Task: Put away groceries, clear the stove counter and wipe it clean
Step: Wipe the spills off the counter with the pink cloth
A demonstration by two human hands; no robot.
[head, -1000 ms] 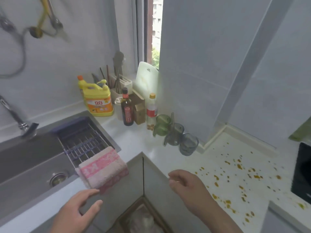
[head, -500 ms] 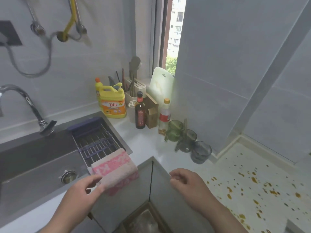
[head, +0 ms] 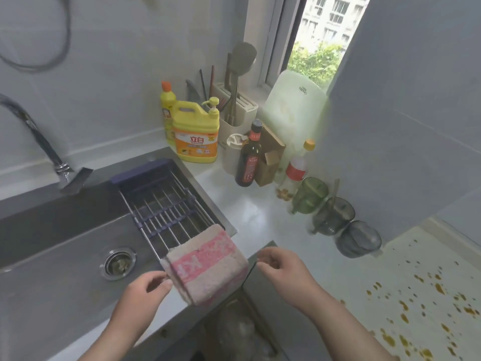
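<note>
Change: left hand [head: 145, 290] has reached the pink cloth [head: 205, 267] and now pinches its near edge. Right hand [head: 283, 272] hovers beside it, loosely curled, empty. Wiping the spattered table [head: 364, 269] looks next.

Faucet [head: 44, 145]: motion-blurred, upper arc lost past the left edge. Wall hose [head: 68, 32]: cut by the top and left edges. Small yellow bottle [head: 166, 110]: lower part hidden behind the detergent jug [head: 196, 134]. Print on the dark bottle [head: 249, 157]: too small to read. Left hand [head: 144, 291]: fingertips at the corner of the cloth [head: 208, 267], grip or mere touch not discernible; forearm cut by the bottom edge. Contents of the open space [head: 242, 332] below the counter: blurred, unidentifiable.
</note>
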